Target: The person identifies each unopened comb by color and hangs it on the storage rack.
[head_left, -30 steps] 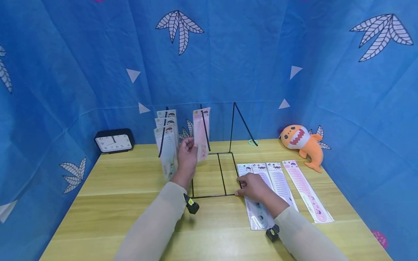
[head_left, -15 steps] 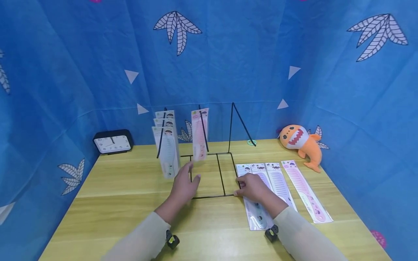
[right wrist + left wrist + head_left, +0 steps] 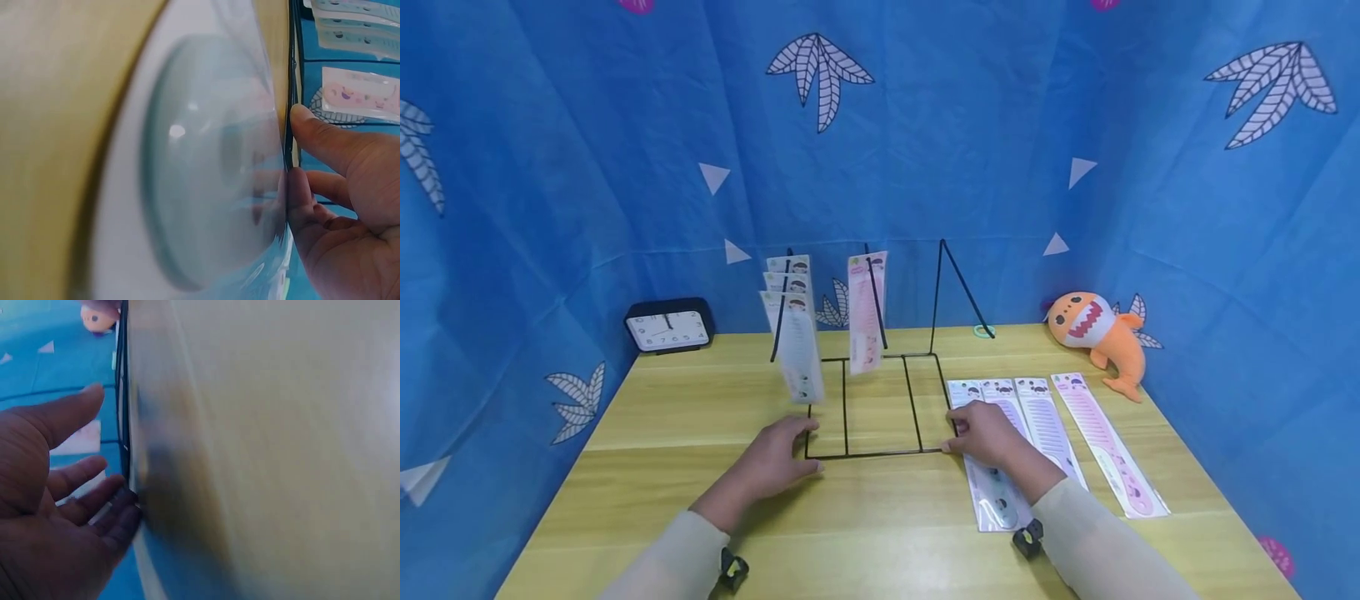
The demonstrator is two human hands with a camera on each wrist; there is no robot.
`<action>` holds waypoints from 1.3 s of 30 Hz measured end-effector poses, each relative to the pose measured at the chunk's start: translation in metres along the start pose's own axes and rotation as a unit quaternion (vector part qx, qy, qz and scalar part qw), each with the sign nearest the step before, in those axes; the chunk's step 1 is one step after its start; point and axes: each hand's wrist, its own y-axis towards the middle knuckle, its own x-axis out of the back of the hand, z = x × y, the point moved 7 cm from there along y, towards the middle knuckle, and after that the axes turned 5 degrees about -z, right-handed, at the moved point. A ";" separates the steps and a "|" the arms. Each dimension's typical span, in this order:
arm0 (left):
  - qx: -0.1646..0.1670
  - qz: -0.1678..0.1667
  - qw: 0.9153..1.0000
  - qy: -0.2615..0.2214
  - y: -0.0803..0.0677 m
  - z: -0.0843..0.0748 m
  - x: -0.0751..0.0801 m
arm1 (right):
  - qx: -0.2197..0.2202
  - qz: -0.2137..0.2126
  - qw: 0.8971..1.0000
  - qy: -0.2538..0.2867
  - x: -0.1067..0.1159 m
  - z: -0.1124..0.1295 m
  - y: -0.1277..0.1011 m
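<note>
A black wire display rack (image 3: pixel 880 454) stands on the table with three hooks. Three packaged pale green combs (image 3: pixel 797 350) hang from its left hook. One packaged pink comb (image 3: pixel 861 317) hangs on the middle hook; the right hook carries nothing. My left hand (image 3: pixel 772 461), thumb and fingers spread, is at the front left corner of the rack's base. With thumb and curled fingers, my right hand (image 3: pixel 991 435) grips the base's right bar near the front corner. Beneath that hand and wrist lie packaged combs, and a clear pack with a rounded green handle (image 3: pixel 206 156) fills the right wrist view.
Several packaged combs lie in a row at the right, a pink comb (image 3: pixel 1105 450) outermost. An orange shark plush (image 3: pixel 1101 337) sits at the back right, a black clock (image 3: pixel 670 327) at the back left. A small green ring (image 3: pixel 982 332) lies behind the right hook.
My left hand has left the pink comb on the middle hook and moved down and left to the base's left corner. The left-hook combs have swung slightly. My right hand has stayed put.
</note>
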 end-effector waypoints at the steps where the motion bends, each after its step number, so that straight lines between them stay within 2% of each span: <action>1: -0.002 0.006 1.000 -0.001 0.001 0.003 0.000 | -0.001 0.000 1.000 0.001 0.000 0.000 0.000; 7: -0.011 0.011 1.000 0.003 0.006 0.017 0.003 | 0.001 -0.004 1.000 0.006 0.001 0.003 -0.002; 14: 0.006 0.015 1.000 0.007 0.010 0.026 0.003 | 0.011 -0.005 1.000 0.007 0.002 0.004 -0.001; 25: 0.018 -0.001 1.000 0.000 0.010 0.031 0.001 | 0.012 -0.006 1.000 0.005 0.000 0.002 -0.001; 39: 0.020 -0.005 1.000 0.006 0.012 0.028 -0.002 | 0.008 -0.011 1.000 0.003 -0.001 -0.003 -0.001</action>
